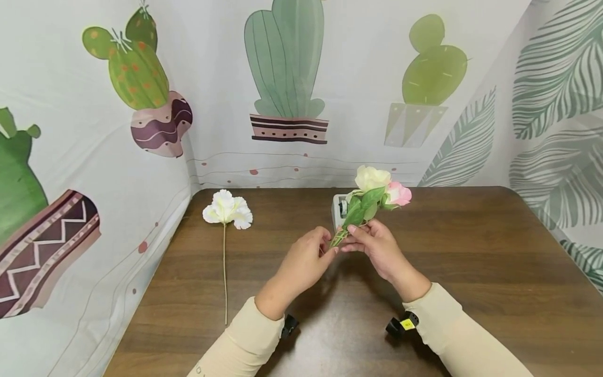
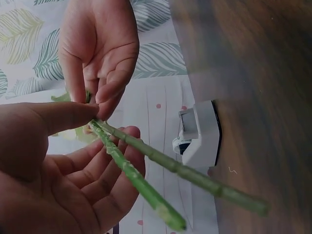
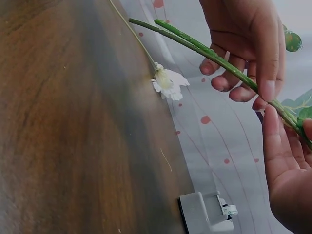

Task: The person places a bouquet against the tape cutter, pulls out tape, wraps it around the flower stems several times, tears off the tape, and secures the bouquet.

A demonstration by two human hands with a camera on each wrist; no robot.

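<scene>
Both hands hold two artificial roses together, a cream rose (image 1: 372, 178) and a pink rose (image 1: 399, 194), with green leaves (image 1: 360, 209) below the blooms. My left hand (image 1: 303, 259) pinches the stems between thumb and forefinger, its other fingers loosely bent. Just above that, my right hand (image 1: 380, 250) grips the stems under the leaves. In the left wrist view a bright green stem (image 2: 139, 185) and a duller, thinner stem (image 2: 180, 170) come out of the left pinch and spread apart at their ends. The blooms are mostly hidden there behind the hands.
A white tape dispenser (image 1: 336, 212) stands on the table just behind the hands. To the left lies a white flower (image 1: 227, 210) on a long thin stem. The brown table (image 1: 471, 251) meets a printed cloth (image 1: 216, 104) at its back edge.
</scene>
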